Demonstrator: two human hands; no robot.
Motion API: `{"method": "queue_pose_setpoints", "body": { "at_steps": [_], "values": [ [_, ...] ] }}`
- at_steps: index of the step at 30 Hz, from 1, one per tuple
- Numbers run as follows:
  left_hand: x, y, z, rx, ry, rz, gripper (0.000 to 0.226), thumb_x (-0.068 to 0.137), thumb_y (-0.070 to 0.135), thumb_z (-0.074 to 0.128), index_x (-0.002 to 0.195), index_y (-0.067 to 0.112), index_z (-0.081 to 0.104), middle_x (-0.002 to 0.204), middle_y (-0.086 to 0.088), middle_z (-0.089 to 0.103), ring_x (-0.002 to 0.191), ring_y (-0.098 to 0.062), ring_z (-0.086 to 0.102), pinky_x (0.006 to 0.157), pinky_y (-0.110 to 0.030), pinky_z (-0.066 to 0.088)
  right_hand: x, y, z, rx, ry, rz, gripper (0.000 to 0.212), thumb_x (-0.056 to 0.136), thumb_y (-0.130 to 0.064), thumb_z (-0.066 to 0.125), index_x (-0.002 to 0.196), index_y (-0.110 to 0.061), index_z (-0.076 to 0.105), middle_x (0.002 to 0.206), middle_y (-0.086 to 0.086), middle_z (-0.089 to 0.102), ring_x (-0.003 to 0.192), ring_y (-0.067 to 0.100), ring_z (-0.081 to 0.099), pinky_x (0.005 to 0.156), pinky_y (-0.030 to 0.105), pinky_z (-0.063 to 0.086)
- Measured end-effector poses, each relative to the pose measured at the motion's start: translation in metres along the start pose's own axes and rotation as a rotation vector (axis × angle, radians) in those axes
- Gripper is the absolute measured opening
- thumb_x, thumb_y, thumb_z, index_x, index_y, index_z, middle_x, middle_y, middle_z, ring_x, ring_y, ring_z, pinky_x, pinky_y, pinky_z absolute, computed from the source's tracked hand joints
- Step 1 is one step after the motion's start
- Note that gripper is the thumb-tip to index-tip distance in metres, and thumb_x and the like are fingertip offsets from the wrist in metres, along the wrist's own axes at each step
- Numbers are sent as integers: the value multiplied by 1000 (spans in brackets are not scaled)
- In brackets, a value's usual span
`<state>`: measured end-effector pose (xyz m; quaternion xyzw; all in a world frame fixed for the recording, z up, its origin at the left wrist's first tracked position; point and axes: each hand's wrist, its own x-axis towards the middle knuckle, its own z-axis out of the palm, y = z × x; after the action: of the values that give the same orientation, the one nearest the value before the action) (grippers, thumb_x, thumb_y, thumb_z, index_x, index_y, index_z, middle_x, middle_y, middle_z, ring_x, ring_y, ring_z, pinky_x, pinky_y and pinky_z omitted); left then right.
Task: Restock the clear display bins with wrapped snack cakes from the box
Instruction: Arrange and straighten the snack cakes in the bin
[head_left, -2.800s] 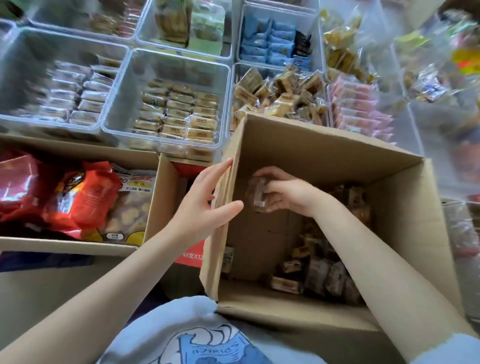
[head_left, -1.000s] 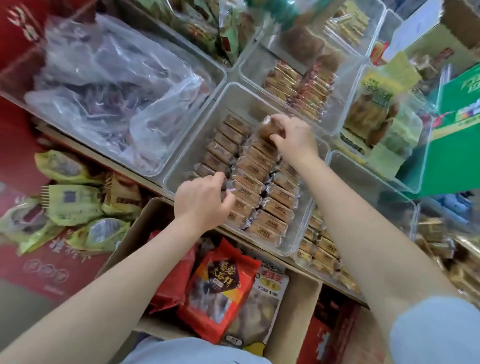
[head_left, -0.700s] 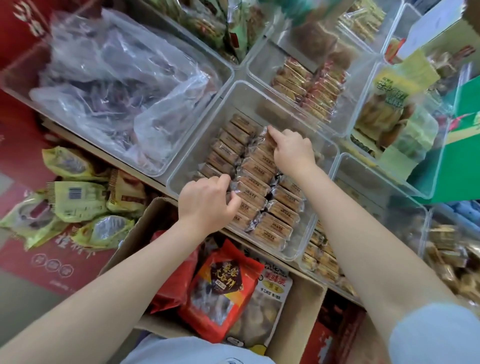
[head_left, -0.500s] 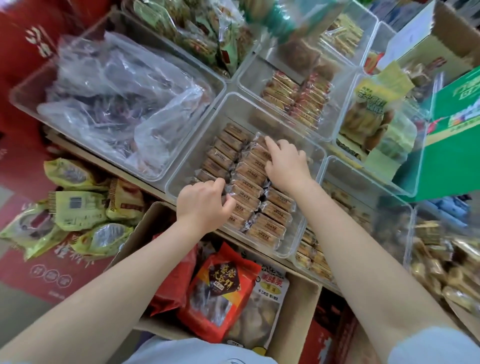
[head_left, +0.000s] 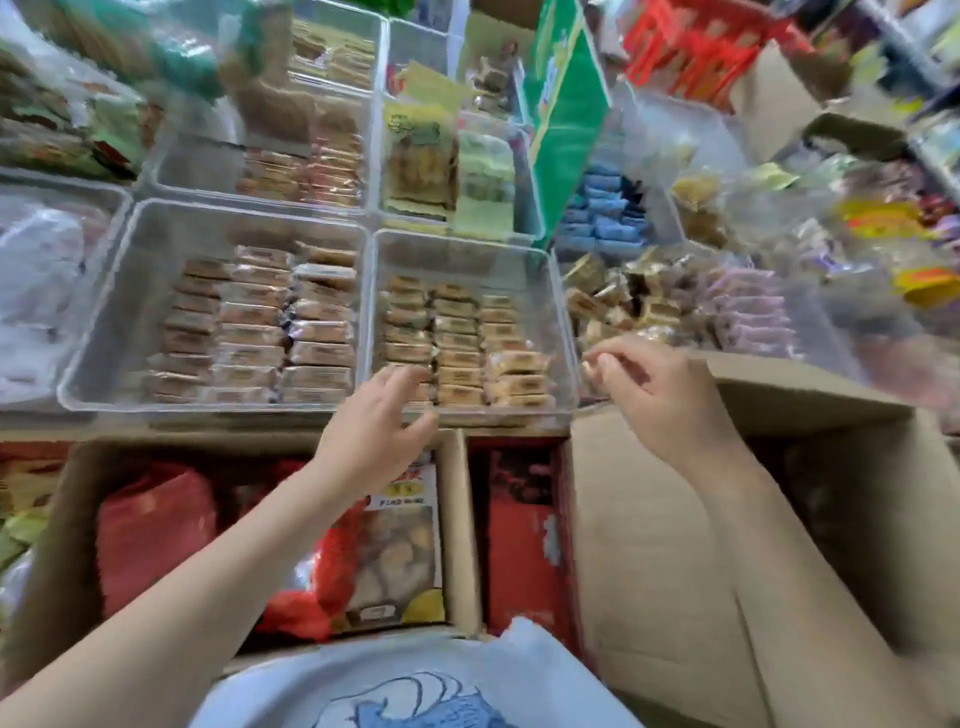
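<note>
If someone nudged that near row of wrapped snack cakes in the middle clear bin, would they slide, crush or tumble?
Probably slide: the wrapped snack cakes wear glossy film and lie flat on the clear bin's smooth floor. Unlikely to roll, being flat-sided blocks packed in rows. They look soft, so a hard push might dent them. Likely light.

The clear plastic display bin on the left (head_left: 98, 332) holds rows of brown snack cakes in see-through wrappers (head_left: 249, 327) with pale label bands. The neighbouring clear plastic bin (head_left: 563, 332) holds tan and golden-yellow wrapped cakes (head_left: 457, 343). Farther right lie blue-wrapped packets (head_left: 602, 213) and pale pink-wrapped packets (head_left: 748, 312). A bright green upright carton (head_left: 566, 119) carries faint white and yellow print. The plain brown cardboard box on the right (head_left: 649, 545) shows no pattern. The left brown cardboard box (head_left: 457, 519) contains glossy red snack bags (head_left: 156, 535). The pale blue shirt (head_left: 415, 686) bears a darker blue line drawing.
</note>
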<state>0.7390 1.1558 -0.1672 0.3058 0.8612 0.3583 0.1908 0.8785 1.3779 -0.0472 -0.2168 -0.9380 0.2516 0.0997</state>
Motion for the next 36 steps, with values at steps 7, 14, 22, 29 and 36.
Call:
{"method": "queue_pose_setpoints", "body": {
  "at_steps": [7, 14, 22, 29, 36],
  "values": [
    [-55, 150, 148, -277, -288, 195, 65, 96, 44, 61, 152, 38, 30, 155, 8, 30, 141, -11, 33, 118, -39, 33, -89, 137, -85, 16, 87, 230, 19, 100, -20, 53, 102, -22, 72, 84, -17, 66, 80, 10, 65, 78, 32, 55],
    [-74, 209, 227, -377, -133, 124, 67, 91, 31, 59, 149, 50, 33, 166, 17, -13, 153, -6, -10, 124, -44, 8, -110, 251, -60, -236, -585, 268, 20, 98, -31, 55, 106, -18, 68, 101, -3, 64, 97, 19, 62, 78, 30, 47],
    [-74, 217, 223, -514, -81, -19, 72, 79, 17, 55, 142, 50, 44, 164, 25, 2, 152, 1, 3, 121, -35, 15, -113, 310, 36, -571, -1474, 137, 36, 98, -39, 57, 123, -15, 66, 114, 6, 63, 105, 27, 60, 92, 34, 51],
    [-77, 218, 229, -554, -34, -19, 75, 77, 13, 54, 141, 50, 46, 165, 22, 8, 151, 3, 7, 111, -18, 16, -150, 338, 77, -726, -1728, 82, 37, 101, -42, 50, 120, -13, 62, 113, 9, 56, 107, 29, 57, 104, 45, 46],
    [-76, 217, 228, -549, -37, -27, 74, 78, 13, 54, 140, 53, 44, 164, 24, 8, 149, 5, 11, 108, -20, 17, -118, 321, 37, -19, -1556, 587, 58, 88, -52, 69, 131, -15, 58, 135, 9, 59, 123, 26, 56, 100, 36, 48]
  ]
}}
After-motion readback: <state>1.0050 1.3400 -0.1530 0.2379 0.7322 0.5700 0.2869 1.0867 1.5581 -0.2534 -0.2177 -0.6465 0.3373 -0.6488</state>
